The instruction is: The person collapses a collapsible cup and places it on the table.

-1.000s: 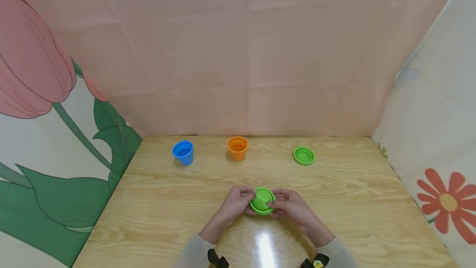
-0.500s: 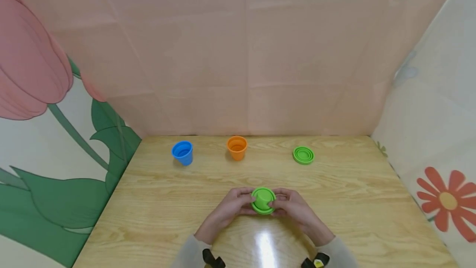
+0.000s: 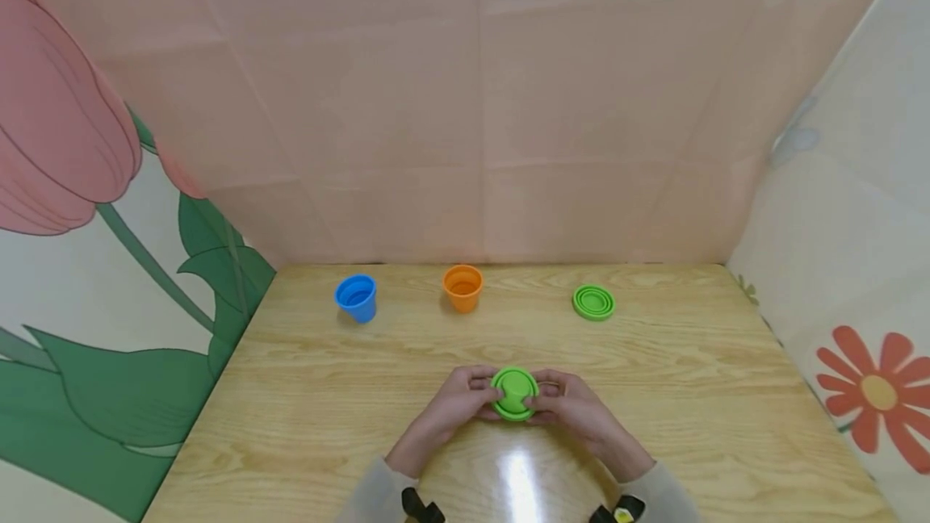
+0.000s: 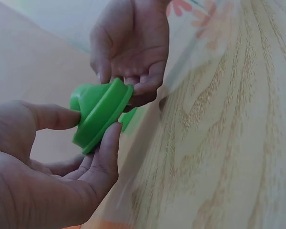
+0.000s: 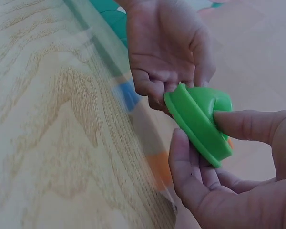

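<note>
Green cup [image 3: 514, 388] is pinched by L hand [image 3: 461, 396] & R hand [image 3: 574, 406], L thumb [image 4: 59, 117] lower on it vs a sec ago, so prob. a regrip mid-job.

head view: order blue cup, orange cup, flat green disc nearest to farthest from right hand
1. Flat green disc: beyond the right hand, rightmost of the three
2. Orange cup: back row, between the others
3. Blue cup: leftmost
</note>
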The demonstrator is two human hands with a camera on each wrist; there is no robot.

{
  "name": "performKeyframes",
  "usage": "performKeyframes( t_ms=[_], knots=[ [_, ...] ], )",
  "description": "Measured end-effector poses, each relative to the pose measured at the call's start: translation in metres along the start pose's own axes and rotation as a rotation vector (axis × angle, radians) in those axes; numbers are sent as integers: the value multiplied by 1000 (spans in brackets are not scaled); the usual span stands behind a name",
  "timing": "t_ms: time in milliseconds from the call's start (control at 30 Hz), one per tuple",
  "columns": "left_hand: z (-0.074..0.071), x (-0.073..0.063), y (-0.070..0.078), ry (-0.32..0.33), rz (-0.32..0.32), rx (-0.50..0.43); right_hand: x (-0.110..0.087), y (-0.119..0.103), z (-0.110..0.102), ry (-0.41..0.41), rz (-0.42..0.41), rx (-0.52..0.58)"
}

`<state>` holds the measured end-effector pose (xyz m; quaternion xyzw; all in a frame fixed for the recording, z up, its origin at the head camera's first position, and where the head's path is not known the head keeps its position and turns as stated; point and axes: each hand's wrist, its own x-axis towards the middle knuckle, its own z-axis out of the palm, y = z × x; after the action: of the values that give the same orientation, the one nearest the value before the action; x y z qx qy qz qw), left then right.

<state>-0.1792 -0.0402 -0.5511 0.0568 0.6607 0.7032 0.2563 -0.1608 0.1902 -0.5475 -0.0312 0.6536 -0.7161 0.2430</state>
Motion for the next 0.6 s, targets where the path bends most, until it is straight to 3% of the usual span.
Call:
performKeyframes(
  t_ms=[233,600],
  knots=[
    [1,-3,0,42,10,-7,0,2,-1,-11,14,-13],
    [10,-3,7,114,27,57,3,-3,12,160,-15,-113]
  ],
)
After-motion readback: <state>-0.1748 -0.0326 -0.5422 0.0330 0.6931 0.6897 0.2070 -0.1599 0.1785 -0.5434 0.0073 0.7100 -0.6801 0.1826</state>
